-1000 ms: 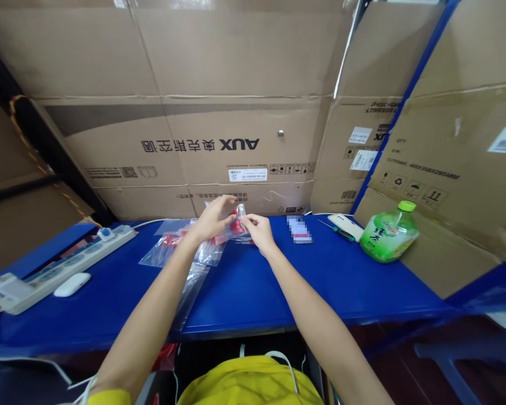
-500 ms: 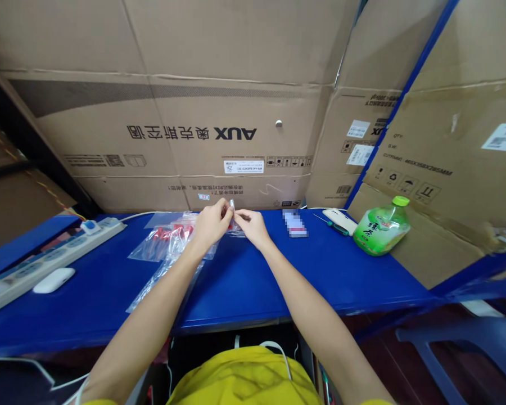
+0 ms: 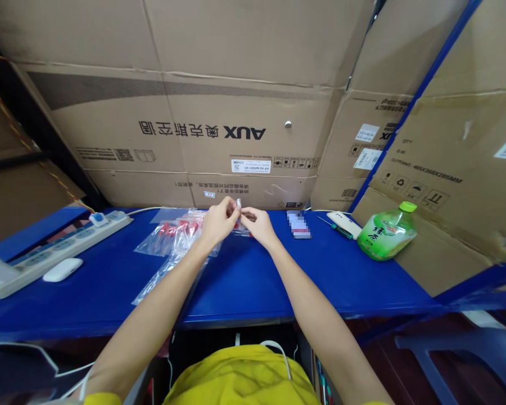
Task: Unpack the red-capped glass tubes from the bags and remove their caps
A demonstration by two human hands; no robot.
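My left hand and my right hand meet above the back of the blue table, both closed in a pinch. Between the fingertips a small clear plastic bag pokes up; its lower part is mostly hidden. Bits of red show beneath the fingers, too small to name. Left of my left hand lie clear plastic bags with red pieces inside. A longer empty-looking clear bag stretches toward the table's front edge, partly under my left forearm.
On the left are a white power strip and a white rounded case. A phone, a green-handled screwdriver, a white flat object and a green tea bottle stand right. Cardboard panels wall the back.
The view has shifted slightly, so things appear a little further right. Both hands stay pinched together around the small bag, with only slight finger movement.
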